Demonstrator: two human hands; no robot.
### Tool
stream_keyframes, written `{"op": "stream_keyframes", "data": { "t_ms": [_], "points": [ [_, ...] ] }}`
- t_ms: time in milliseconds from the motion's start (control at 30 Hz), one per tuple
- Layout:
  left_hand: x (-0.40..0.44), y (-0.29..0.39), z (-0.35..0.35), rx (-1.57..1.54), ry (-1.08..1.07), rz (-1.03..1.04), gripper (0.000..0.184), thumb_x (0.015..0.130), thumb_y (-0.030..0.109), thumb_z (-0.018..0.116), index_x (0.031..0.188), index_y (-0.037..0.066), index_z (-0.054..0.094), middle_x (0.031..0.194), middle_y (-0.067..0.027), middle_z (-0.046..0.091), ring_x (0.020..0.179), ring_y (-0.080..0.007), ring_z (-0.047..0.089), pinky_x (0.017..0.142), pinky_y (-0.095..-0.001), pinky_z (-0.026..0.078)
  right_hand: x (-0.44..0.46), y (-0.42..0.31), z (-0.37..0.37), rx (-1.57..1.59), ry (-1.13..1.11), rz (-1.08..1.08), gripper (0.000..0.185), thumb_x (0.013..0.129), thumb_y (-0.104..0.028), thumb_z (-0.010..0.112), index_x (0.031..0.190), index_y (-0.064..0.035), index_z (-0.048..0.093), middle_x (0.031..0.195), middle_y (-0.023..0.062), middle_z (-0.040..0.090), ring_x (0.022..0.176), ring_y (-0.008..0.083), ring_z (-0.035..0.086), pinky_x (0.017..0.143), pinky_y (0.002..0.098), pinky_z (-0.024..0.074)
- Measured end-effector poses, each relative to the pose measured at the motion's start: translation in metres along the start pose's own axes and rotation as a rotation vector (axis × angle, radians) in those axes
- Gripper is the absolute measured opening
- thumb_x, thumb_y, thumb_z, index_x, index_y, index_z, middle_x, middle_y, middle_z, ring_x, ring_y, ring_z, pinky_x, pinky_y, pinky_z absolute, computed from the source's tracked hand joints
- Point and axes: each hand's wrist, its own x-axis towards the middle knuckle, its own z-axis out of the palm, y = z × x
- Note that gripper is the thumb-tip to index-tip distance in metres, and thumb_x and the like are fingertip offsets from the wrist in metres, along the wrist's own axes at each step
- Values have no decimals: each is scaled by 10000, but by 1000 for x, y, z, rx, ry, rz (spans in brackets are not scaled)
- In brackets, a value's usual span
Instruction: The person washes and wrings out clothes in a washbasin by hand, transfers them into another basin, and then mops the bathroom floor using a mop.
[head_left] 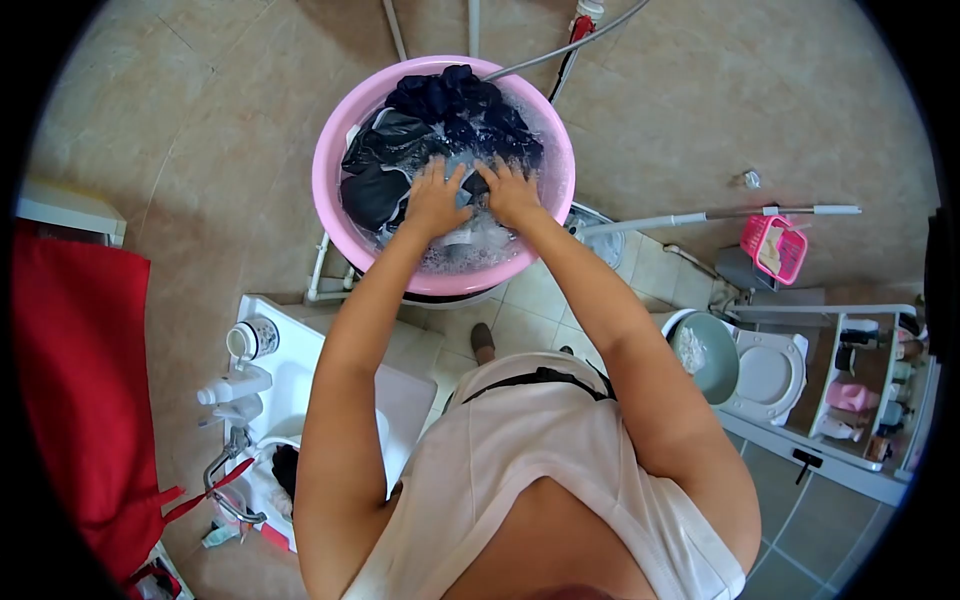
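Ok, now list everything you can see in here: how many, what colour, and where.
Basin: one, pink, top centre
Wet clothes: count unclear, mostly navy and black, in the basin
Hose: one, grey, over the basin's far rim
Red cloth: one, red, far left
Tap: one, silver, lower left
Cup: one, white with dark pattern, left
Bottles: two, pale, below the cup
Pole: one, pale grey, right
Basket: one, pink, right
Bowl: one, green, right
Toilet: one, white, beside the bowl
Shelf items: several, mixed colours, far right
Top: one, cream, on the person
Left hand: one, bare, on the clothes
Right hand: one, bare, on the clothes
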Motion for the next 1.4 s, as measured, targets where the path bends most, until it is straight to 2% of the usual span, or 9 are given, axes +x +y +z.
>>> {"op": "stream_keyframes", "data": {
  "t_ms": [200,367,500,600,733,967,1100,1300,1400],
  "points": [
    [28,0,9,-84,63,-107,553,720,208,688,1242,87,551,1245,-205,533,1148,-398,488,959,-385,416,23,4,-12,104,-143,116,616,833,-230,538,1420,-233,349,1468,145,314,1334,350,321,1067,545,255],
    [67,-18,12,-1100,294,-530,370,716,237,654,1043,65,677,928,-159,686,883,-279,655,796,-352,483,19,16,-27,937,48,52,640,861,-322,555,1432,-152,323,1434,151,364,1301,331,368,1074,412,295],
    [61,54,-89,-1128,499,-556,309,801,260,651,951,-8,678,890,-104,676,774,-180,606,739,-296,456,-4,-17,-65,1698,207,399,621,929,-505,443,1386,-90,375,1336,105,472,1208,239,476,1010,368,390],
    [58,95,-104,-777,529,-349,404,810,456,630,932,75,687,869,-172,676,838,-334,647,737,-391,474,-5,-25,-78,2045,17,545,606,913,-600,397,1271,-121,497,1231,92,561,1096,211,565,933,372,465],
    [52,128,-136,-703,511,-259,381,836,454,596,945,99,684,847,-174,671,828,-376,637,720,-414,480,33,-5,-45,2430,-466,-659,369,959,-398,440,1190,-124,531,1119,61,597,1004,210,591,892,374,485],
    [75,49,-107,-1049,803,-105,446,976,381,366,1055,27,624,1069,-199,631,1021,-348,593,871,-378,442,-3,-25,-98,2139,-31,469,334,896,-303,539,1100,-42,581,1026,106,650,916,249,643,825,385,533],
    [38,9,-95,-1089,603,-421,537,986,433,306,1075,-4,604,1068,-187,623,1046,-321,566,909,-357,402,-1,-12,-114,1976,76,183,279,814,-160,607,1067,-44,591,981,96,637,861,230,624,772,337,512],
    [-17,-25,-51,-454,501,-113,457,851,365,583,1136,8,578,1133,-182,588,1072,-343,543,947,-394,389,0,11,-103,1124,493,49,496,776,-182,681,1184,26,489,1039,173,584,956,278,572,863,354,447],
    [-42,-8,-47,-97,90,-67,909,707,508,693,1387,18,340,1492,-154,238,1396,-292,177,1037,-658,133,2,25,-86,558,504,-16,690,738,-259,738,1245,76,412,1198,279,475,1113,404,475,948,411,398]
  ]
}}
